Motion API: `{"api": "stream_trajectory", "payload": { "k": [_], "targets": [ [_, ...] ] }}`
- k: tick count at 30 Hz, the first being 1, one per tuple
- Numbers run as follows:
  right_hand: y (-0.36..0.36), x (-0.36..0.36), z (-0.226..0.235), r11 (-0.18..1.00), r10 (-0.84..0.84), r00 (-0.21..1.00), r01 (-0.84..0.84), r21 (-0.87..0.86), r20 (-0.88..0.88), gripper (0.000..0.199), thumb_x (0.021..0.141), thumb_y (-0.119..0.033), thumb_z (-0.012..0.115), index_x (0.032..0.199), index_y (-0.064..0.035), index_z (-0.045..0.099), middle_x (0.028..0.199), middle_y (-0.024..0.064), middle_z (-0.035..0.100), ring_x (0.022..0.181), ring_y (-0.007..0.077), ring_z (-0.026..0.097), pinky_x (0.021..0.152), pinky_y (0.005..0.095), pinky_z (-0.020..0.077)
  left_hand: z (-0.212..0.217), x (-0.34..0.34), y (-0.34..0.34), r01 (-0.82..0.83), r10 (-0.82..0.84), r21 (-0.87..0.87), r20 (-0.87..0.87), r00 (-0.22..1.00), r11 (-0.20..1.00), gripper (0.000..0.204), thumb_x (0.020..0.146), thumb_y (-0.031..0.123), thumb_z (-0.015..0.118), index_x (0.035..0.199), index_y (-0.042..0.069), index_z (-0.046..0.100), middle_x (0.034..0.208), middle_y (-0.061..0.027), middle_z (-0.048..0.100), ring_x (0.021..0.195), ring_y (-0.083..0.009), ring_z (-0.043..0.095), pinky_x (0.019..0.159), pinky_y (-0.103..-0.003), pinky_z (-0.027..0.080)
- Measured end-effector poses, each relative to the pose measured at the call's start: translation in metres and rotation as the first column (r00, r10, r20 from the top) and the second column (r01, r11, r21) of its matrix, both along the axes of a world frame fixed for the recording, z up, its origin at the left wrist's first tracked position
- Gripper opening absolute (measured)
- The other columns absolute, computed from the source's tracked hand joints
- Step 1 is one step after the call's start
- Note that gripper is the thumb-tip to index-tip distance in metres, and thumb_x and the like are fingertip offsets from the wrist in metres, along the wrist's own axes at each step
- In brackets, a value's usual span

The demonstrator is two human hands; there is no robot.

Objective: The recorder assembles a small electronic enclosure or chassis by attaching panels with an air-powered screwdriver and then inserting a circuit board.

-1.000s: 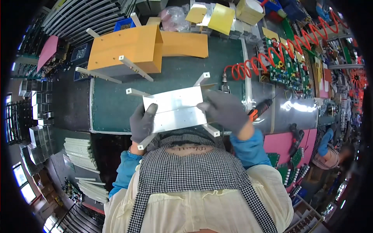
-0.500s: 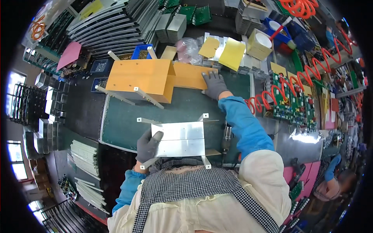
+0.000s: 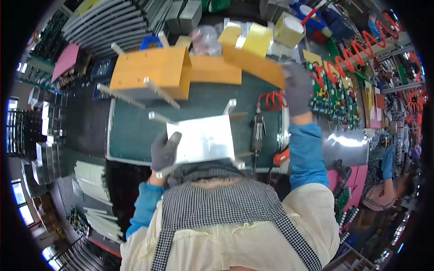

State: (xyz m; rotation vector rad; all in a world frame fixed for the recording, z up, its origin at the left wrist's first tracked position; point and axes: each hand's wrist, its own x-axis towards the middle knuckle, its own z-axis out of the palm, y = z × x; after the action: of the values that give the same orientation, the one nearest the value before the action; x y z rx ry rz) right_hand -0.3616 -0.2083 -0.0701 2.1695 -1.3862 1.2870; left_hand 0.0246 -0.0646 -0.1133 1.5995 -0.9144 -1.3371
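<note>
Since half a second ago the right hand (image 3: pixel 297 88) has swung right and now lifts one orange sheet (image 3: pixel 253 65), fingers clamped on its end. The left hand (image 3: pixel 163 151) steadies one metal plate (image 3: pixel 201 139) on the green surface (image 3: pixel 135 131), fingers closed on its edge, likely to stop it sliding.
</note>
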Motion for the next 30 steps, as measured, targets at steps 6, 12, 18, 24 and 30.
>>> {"api": "stream_trajectory", "payload": {
  "k": [6,12,18,24,30],
  "targets": [
    [0.109,0.025,0.040,0.925,-0.137,0.609,-0.203,0.321,0.781,0.024,0.098,-0.016,0.059,0.114,0.0000,0.066,0.108,0.0049,0.067,0.100,0.0144,0.060,0.090,0.0300,0.0468,-0.012,0.006,0.004,0.021,-0.016,-0.045,0.111,0.994,0.999,0.042,0.093,0.028,0.068,0.117,-0.006,0.065,0.095,-0.0059,0.068,0.085,-0.0116,0.059,0.075,-0.027,0.049],
    [0.116,0.084,0.030,0.768,0.228,0.849,-0.457,0.448,0.476,0.017,0.091,-0.008,0.065,0.107,-0.0035,0.070,0.094,0.0072,0.066,0.091,0.0200,0.064,0.082,0.0309,0.0499,-0.034,0.024,0.007,0.161,-0.125,-0.311,0.132,0.983,0.937,0.037,0.092,0.013,0.066,0.123,-0.006,0.061,0.107,-0.0110,0.071,0.095,-0.0152,0.066,0.082,-0.028,0.052],
    [0.106,0.097,0.017,0.864,0.183,0.946,-0.284,0.417,0.266,0.034,0.086,-0.015,0.071,0.118,-0.0043,0.064,0.095,0.0098,0.063,0.087,0.0258,0.063,0.080,0.0342,0.0503,-0.037,0.025,0.011,0.103,-0.097,-0.180,0.040,0.994,0.978,0.036,0.094,0.015,0.062,0.124,-0.005,0.061,0.109,-0.0131,0.072,0.095,-0.0171,0.067,0.083,-0.030,0.053],
    [0.128,0.093,-0.019,0.693,-0.282,0.696,-0.327,0.642,0.660,0.049,0.090,-0.026,0.072,0.128,0.0004,0.054,0.107,0.0103,0.063,0.096,0.0175,0.061,0.085,0.0332,0.0504,-0.031,0.021,0.007,0.092,-0.077,-0.124,0.117,0.990,0.988,0.041,0.095,0.022,0.062,0.125,-0.006,0.061,0.110,-0.0158,0.072,0.096,-0.0180,0.068,0.082,-0.031,0.053],
    [0.145,0.104,-0.032,0.344,-0.367,0.591,-0.631,0.695,0.718,0.049,0.088,-0.026,0.073,0.124,0.0053,0.059,0.111,0.0134,0.068,0.096,0.0187,0.067,0.084,0.0320,0.0539,-0.041,0.023,0.009,0.019,-0.021,-0.111,-0.022,1.000,0.994,0.037,0.096,0.021,0.060,0.122,-0.005,0.062,0.105,-0.0150,0.072,0.094,-0.0187,0.069,0.080,-0.031,0.054]
  ]
}}
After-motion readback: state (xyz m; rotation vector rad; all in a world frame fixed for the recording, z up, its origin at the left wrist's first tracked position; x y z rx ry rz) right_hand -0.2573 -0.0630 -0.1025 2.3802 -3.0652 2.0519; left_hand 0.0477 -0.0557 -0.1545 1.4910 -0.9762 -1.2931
